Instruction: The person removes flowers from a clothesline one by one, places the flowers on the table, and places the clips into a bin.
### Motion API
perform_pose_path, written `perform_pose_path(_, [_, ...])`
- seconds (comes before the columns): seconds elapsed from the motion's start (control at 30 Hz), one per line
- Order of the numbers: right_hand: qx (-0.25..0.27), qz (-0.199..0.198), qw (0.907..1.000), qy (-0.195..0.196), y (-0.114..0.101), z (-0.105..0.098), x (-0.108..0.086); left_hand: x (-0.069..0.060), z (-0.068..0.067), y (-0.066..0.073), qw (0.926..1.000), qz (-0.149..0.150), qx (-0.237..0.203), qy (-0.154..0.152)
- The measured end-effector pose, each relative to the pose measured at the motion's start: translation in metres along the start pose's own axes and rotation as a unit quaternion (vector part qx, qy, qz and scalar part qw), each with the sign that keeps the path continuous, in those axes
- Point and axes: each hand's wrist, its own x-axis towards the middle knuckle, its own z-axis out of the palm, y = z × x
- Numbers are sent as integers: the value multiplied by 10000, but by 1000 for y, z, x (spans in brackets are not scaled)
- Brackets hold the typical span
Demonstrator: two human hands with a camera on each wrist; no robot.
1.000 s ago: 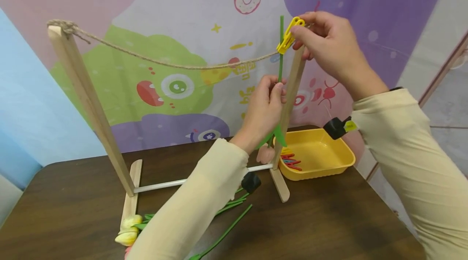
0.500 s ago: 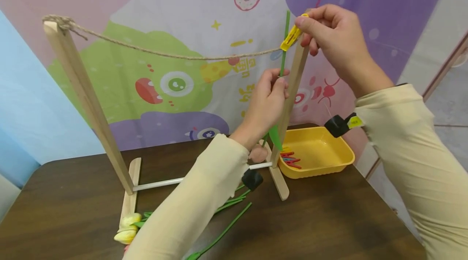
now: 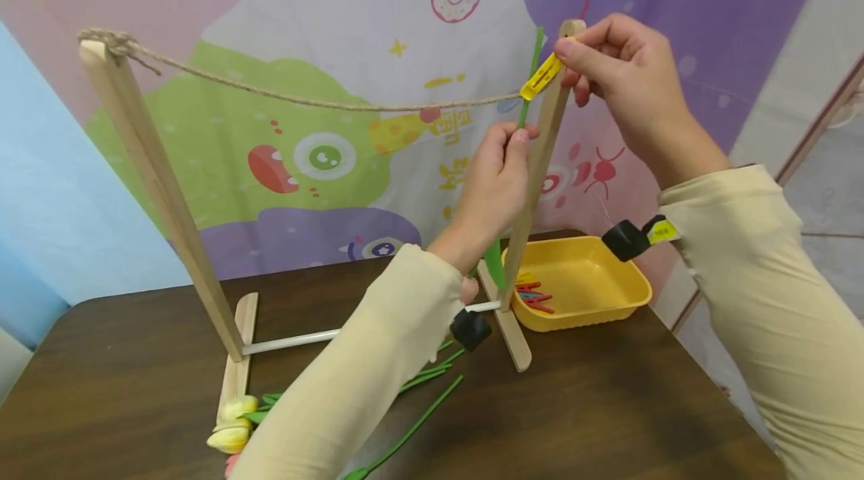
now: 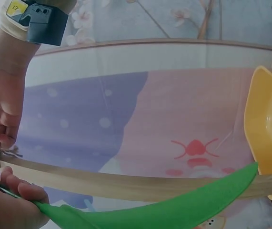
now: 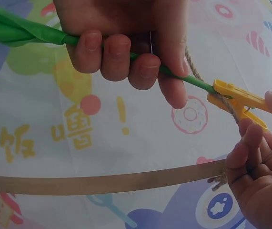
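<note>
A yellow clothespin [image 3: 541,77] sits tilted on the twine [image 3: 317,100] near the right post, its mouth around the twine and a green flower stem [image 5: 200,84]. My right hand [image 3: 628,82] pinches the clothespin's handle end between thumb and fingers. Just below, my left hand [image 3: 496,187] holds the same stem, fingers curled round it, as the right wrist view shows. The flower hangs head down: a green leaf [image 4: 164,212] sticks out below the left hand, and the pinkish bloom [image 3: 469,289] is mostly hidden behind the left wrist.
Wooden posts [image 3: 162,202] with feet and a white crossbar [image 3: 293,341] carry the twine. A yellow basin [image 3: 594,311] with red, blue and yellow clothespins [image 3: 535,298] stands right. Yellow tulips [image 3: 232,424] and green stems [image 3: 418,420] lie on the dark table [image 3: 594,405].
The clothespin and the stem lean over more, the stem's top end further right. The bloom has swung left behind my left wrist. Both hands keep their hold.
</note>
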Motion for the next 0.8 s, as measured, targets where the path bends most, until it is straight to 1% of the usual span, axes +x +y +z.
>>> perform_pose_path(0.17, [383,-118,9990,181,2,1,0,-2,-2,0,9998,26,211,14])
perform_pose_path(0.3, [957,-287,9940,441,3,4,1,-4,-6,-2,9994,-20,349,-70])
perform_pose_path(0.37, [1277,-313,9896,588,3,4,2,-7,-9,-4,9990,-62,431,-135])
perform_pose_path(0.5, [1652,-201,9820,891,5,2,1,-11,-16,-8,9971,-107,707,-272])
perform_pose_path(0.6, [1980,-61,9737,1128,6,0,0,-15,-20,-9,9933,-53,1093,-377])
perform_pose_path(0.67, [2243,14,9662,1268,7,-2,0,-18,-23,-10,9900,9,1337,-453])
perform_pose_path(0.8, [2589,192,9560,1368,9,-5,-2,-24,-27,-13,9833,98,1703,-633])
